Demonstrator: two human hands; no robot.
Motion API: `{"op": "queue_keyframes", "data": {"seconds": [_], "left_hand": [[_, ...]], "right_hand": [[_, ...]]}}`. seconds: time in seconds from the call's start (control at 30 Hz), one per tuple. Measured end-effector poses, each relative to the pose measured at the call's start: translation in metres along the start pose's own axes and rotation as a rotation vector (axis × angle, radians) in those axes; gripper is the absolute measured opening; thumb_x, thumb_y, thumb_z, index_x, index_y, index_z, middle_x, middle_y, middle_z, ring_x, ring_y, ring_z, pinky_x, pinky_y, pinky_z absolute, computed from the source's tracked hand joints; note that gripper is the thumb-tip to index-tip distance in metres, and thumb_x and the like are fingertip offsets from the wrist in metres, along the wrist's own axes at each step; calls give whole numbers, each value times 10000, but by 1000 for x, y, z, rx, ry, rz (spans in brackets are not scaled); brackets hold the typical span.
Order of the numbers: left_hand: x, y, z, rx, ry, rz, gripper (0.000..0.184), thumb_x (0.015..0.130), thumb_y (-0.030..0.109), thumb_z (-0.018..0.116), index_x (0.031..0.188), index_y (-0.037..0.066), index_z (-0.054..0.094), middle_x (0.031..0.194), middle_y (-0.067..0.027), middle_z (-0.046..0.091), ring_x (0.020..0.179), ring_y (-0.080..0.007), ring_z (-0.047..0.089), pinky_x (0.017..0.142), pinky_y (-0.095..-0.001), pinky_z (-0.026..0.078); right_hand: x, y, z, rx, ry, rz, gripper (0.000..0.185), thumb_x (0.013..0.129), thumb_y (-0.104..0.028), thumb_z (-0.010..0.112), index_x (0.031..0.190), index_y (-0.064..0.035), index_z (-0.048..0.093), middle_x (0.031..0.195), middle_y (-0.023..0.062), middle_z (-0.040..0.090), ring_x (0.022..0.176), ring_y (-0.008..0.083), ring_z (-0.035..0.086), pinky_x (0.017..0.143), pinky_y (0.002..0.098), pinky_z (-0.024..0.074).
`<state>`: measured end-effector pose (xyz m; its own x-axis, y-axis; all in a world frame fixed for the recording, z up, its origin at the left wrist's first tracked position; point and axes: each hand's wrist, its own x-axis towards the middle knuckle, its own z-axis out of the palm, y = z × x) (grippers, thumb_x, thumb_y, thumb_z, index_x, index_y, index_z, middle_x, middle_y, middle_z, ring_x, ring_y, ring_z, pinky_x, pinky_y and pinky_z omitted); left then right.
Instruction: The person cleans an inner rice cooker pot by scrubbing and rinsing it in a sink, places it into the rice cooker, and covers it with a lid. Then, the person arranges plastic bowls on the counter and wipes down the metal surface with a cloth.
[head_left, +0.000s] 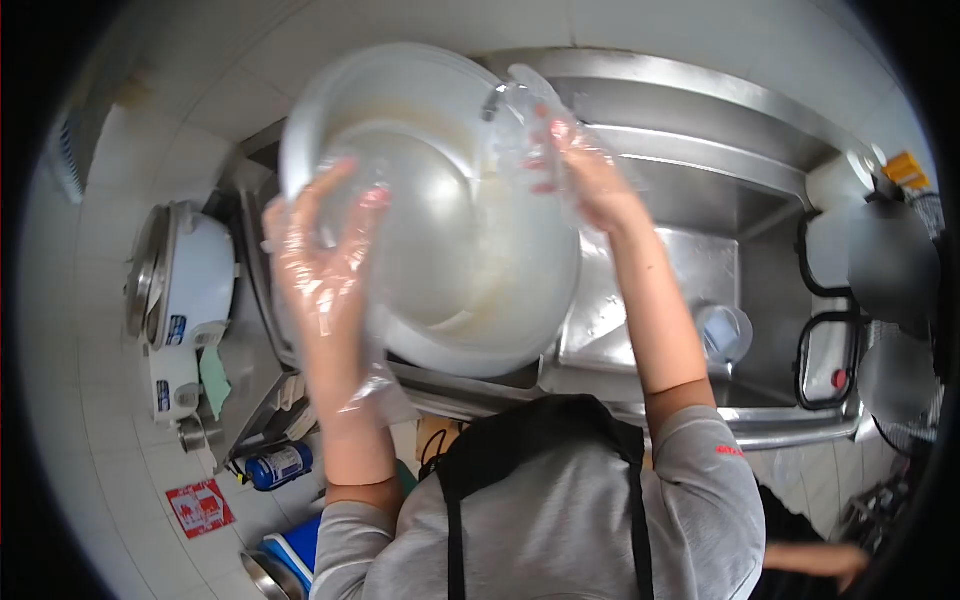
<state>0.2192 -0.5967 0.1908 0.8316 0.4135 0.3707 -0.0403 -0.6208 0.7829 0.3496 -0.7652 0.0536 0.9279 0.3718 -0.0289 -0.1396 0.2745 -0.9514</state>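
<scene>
A large, pale round basin (pixel 440 345) rests over the left part of the steel sink, and its inside shows a shiny bottom. Loose clear plastic gloves cover both hands. My left hand (pixel 325 245) is over the basin's left side, thumb and fingers apart, with nothing seen in it. Above the basin's right rim is my right hand (pixel 580 165), slightly blurred, its fingers spread. Slack plastic from that glove extends past the fingertips near a small metal tap part (pixel 492 103). Whether either hand touches the basin I cannot tell.
The steel sink (pixel 690 265) continues to the right, holding a clear round container (pixel 724 333). Black-framed lids (pixel 828 360) stand at its right edge. Rice cookers (pixel 195 275) are at left, above a blue cylinder (pixel 278 465). Another person's arm (pixel 815 560) shows at lower right.
</scene>
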Motion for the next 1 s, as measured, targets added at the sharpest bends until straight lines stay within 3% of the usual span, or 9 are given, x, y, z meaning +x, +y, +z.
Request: {"op": "queue_keyframes", "data": {"seconds": [0.03, 0.17, 0.27, 0.37, 0.47, 0.5, 0.6, 0.7, 1.0], "left_hand": [[-2, 4, -2, 29, -24, 1, 295, 757, 138, 668, 1031, 50, 600, 1130, -112, 445, 1053, -217, 477, 917, -340, 392], [0, -13, -9, 329, 41, 206, 241, 744, 192, 684, 928, 51, 619, 1017, -109, 446, 993, -217, 482, 869, -344, 399], [8, -32, -12, 369, 78, 315, 222, 751, 206, 671, 901, 53, 615, 974, -118, 438, 950, -233, 481, 822, -344, 398], [15, -49, -17, 306, 53, 376, 202, 765, 201, 645, 882, 41, 604, 944, -140, 425, 884, -267, 476, 772, -352, 391], [10, -41, -19, 279, 49, 387, 152, 794, 181, 602, 844, 38, 594, 909, -153, 417, 819, -297, 455, 742, -361, 382], [10, -41, -18, 299, 66, 406, 118, 801, 147, 567, 797, 29, 573, 879, -170, 413, 806, -323, 442, 739, -361, 381], [12, -44, -17, 336, 57, 515, 65, 715, 60, 574, 761, 19, 551, 810, -227, 431, 734, -376, 432, 622, -422, 371], [12, -44, -16, 276, 95, 526, 62, 718, 62, 571, 735, 19, 528, 765, -222, 428, 720, -372, 428, 608, -429, 359], [8, -41, -14, 284, 70, 421, 122, 737, 136, 613, 754, 42, 537, 820, -211, 431, 743, -356, 411, 657, -415, 375]], "right_hand": [[5, -3, 31, 188, -7, 36, 769, 801, -585, 506, 1347, -81, 310, 1216, 116, 449, 933, 216, 525, 796, 364, 448], [27, -16, 117, 392, -129, 134, 832, 805, -522, 549, 1386, -70, 160, 1443, 143, 150, 1330, 271, 145, 1026, 402, 246], [18, -43, 151, 246, -200, 94, 889, 773, -562, 563, 1385, -64, 153, 1423, 153, 185, 1299, 285, 212, 1001, 399, 284], [36, -42, 167, 504, -336, 7, 934, 742, -584, 586, 1391, -74, 149, 1376, 147, 260, 1166, 324, 368, 914, 441, 376], [44, -54, 178, 607, -244, 138, 933, 748, -601, 551, 1407, -119, 100, 1416, 169, 191, 1221, 378, 308, 924, 502, 351], [53, -51, 177, 564, -210, 164, 911, 751, -630, 507, 1391, -89, 149, 1376, 192, 232, 1205, 343, 333, 917, 436, 360], [72, -54, 179, 693, -133, 166, 996, 722, -690, 465, 1406, -98, 48, 1424, 203, 117, 1245, 405, 270, 928, 516, 324], [72, -68, 180, 794, -183, 159, 991, 732, -693, 417, 1395, -202, -131, 1461, 157, -63, 1317, 442, 11, 1016, 585, 79], [94, -32, 184, 598, -34, -221, 977, 748, -684, 409, 1403, -166, -97, 1446, 206, -12, 1326, 404, 51, 1044, 525, 18]]}}
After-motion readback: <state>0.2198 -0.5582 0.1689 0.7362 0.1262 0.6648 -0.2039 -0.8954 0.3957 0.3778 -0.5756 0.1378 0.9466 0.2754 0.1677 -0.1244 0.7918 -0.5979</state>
